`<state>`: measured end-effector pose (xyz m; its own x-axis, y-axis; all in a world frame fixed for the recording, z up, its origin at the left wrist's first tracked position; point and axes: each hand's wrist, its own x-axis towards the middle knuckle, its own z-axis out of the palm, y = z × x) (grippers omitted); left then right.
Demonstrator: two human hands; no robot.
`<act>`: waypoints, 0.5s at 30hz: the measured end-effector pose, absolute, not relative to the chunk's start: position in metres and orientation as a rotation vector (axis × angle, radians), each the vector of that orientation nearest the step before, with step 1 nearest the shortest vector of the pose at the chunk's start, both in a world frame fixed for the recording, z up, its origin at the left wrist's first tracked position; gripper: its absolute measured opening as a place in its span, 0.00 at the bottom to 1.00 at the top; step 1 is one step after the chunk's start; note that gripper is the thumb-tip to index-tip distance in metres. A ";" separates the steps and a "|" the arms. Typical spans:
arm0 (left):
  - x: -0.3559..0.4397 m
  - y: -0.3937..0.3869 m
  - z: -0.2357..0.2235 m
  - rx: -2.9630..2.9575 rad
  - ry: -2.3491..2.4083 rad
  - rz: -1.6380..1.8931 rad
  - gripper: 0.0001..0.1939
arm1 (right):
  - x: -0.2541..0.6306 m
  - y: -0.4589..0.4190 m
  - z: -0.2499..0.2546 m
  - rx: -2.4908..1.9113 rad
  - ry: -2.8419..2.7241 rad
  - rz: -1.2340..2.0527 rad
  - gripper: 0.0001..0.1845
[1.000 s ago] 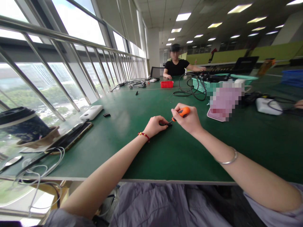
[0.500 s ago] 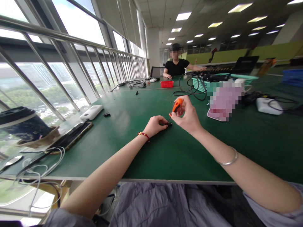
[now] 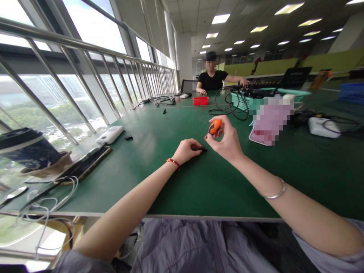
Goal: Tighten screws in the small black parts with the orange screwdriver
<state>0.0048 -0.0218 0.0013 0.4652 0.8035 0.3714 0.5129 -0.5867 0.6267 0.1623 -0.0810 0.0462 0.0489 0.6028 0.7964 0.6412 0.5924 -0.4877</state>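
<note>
My right hand (image 3: 226, 138) is closed around the orange and black handle of a screwdriver (image 3: 215, 126). Its thin shaft slants down and left to a small black part (image 3: 203, 149) lying on the green table (image 3: 136, 185). With fingers pressed together, my left hand (image 3: 186, 151) pins that part against the tabletop. Most of the part is hidden under the fingers, so its kind does not show. The screwdriver's tip meets the part near my left fingertips.
A pink phone (image 3: 270, 121) leans by a teal basket (image 3: 241, 101) of cables at right. Beyond sits a red tray (image 3: 200, 101), with a person (image 3: 212, 79) across the table. To the left are a white device (image 3: 110, 135), a dark phone (image 3: 85, 163) and a cup (image 3: 28, 149).
The screwdriver's handle has tilted slightly to the right in my right hand. My left hand stays put. Across the table, the person's hand by the basket has shifted a little.
</note>
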 end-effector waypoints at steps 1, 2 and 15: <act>0.005 -0.022 0.001 2.287 1.102 0.921 0.06 | 0.163 -0.080 0.046 -1.032 -1.614 -0.086 0.21; 0.005 -0.022 0.001 2.285 1.102 0.927 0.06 | 0.163 -0.080 0.045 -1.015 -1.603 -0.121 0.24; 0.004 -0.021 0.001 2.282 1.088 0.907 0.07 | 0.162 -0.086 0.050 -1.086 -1.613 0.023 0.10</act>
